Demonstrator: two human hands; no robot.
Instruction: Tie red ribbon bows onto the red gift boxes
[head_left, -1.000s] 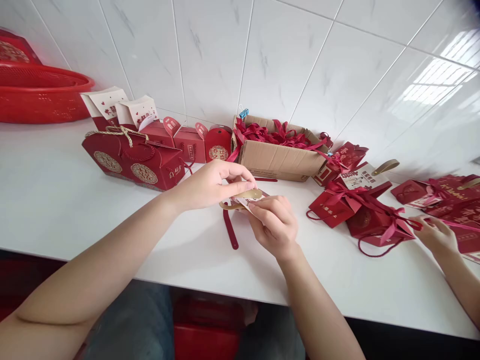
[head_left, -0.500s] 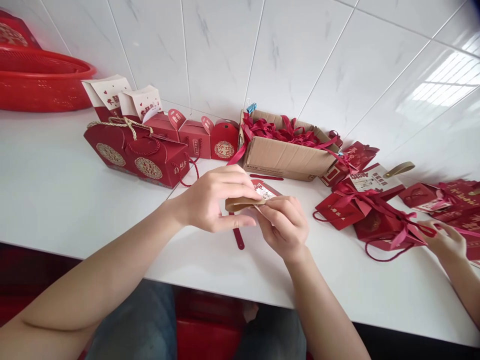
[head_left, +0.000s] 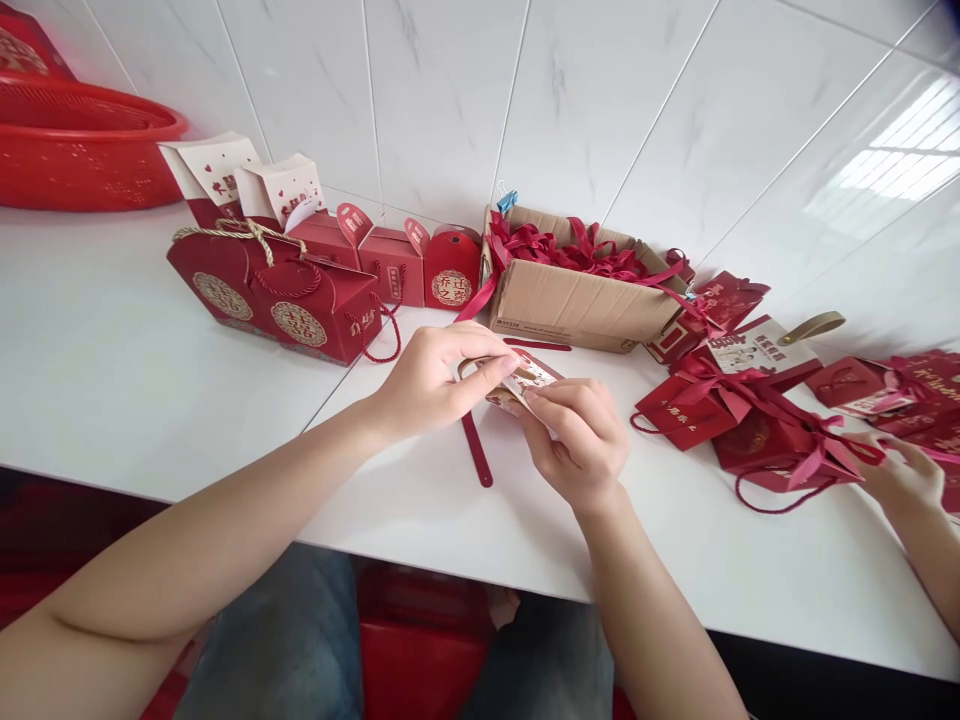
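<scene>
At the middle of the table, a small red and white printed gift box (head_left: 541, 371) is between my two hands, much of it hidden by fingers. My left hand (head_left: 435, 385) comes from the left, thumb and fingers closed at the box's upper left side. A tan strap (head_left: 466, 366) curves out beside those fingers. My right hand (head_left: 581, 440) pinches the near edge of the box. On the tabletop just below lies a dark red strap (head_left: 478, 455), and a second red strap (head_left: 540, 344) lies behind the box.
A cardboard box (head_left: 570, 308) of red ribbons (head_left: 581, 255) stands against the wall. Red gift boxes (head_left: 296, 300) line the left side, near a red plastic basket (head_left: 82, 155). Ribbon-tied boxes (head_left: 780, 440) sit right, where another person's hand (head_left: 904, 475) holds a ribbon.
My left hand's thumb has moved up and right from below the tan strap, closing at the box. The box's printed face shows more. My right hand still pinches it.
</scene>
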